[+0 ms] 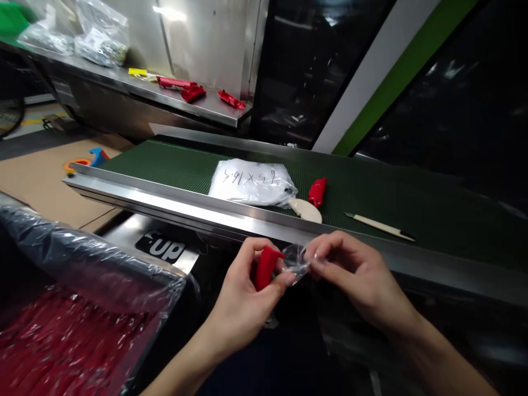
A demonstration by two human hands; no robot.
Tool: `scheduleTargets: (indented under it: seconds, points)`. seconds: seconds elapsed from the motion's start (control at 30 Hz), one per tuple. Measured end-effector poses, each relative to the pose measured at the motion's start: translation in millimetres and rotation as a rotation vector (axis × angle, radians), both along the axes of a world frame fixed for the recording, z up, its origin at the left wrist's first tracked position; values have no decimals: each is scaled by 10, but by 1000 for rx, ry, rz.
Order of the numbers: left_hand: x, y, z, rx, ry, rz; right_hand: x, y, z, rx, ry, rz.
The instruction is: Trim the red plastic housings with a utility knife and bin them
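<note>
My left hand (pixel 249 294) is closed around a red plastic part (pixel 266 268), held upright in front of the conveyor edge. A small clear plastic bag (pixel 296 257) stretches between my two hands. My left thumb touches its lower side. My right hand (pixel 355 272) pinches the bag's other end between thumb and fingers. Just beyond my hands, on the green belt, lie a second red part (pixel 317 192), a round beige disc (pixel 306 210) and a stack of clear bags (pixel 252 182) with handwriting on it.
A thin pale-handled knife (pixel 379 225) lies on the green conveyor belt (pixel 173 165) at right. At lower left stands a plastic-lined box (pixel 94 258) full of red parts. Behind, a metal shelf (pixel 144 96) carries red pieces (pixel 193 92) and bags of hardware (pixel 101 47). A tape dispenser (pixel 98 157) sits on cardboard.
</note>
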State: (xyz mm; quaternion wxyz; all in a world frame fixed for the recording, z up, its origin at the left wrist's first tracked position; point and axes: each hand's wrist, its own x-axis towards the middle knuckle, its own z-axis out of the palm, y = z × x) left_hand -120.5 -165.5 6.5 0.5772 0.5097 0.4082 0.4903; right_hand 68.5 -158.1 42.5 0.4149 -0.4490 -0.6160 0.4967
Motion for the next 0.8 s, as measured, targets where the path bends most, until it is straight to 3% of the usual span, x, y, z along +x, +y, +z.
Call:
scheduleTargets:
  seconds: [0.07,0.13,0.3,0.4,0.47,0.53,0.6,0.73,0.8]
  points:
    - [-3,-35,-40,-12,53,39,60,-37,-52,-30,-8,-46]
    - [-24,-60,-70,-4,141,58,102,-60,-66,-117,-17,3]
    - [-54,-84,-116,-42,246,-93,148,-80,10,-158,-283,90]
    - [-43,-103,-169,-76,275,-148,182,-96,-5,-160,-327,77]
    - [-31,-143,-203,-49,324,-57,194,-122,-56,-184,-300,18]
    - [-4,-212,-206,10,364,125,177,-170,-117,-213,-245,-37]
    - [45,-298,-165,23,327,195,126,-244,-174,-234,-185,-62]
    - [190,-412,-65,-142,108,-11,-2,-420,-266,-212,-117,-24]
    - [246,-416,-77,-191,67,18,-26,-484,-314,-175,-120,-50]
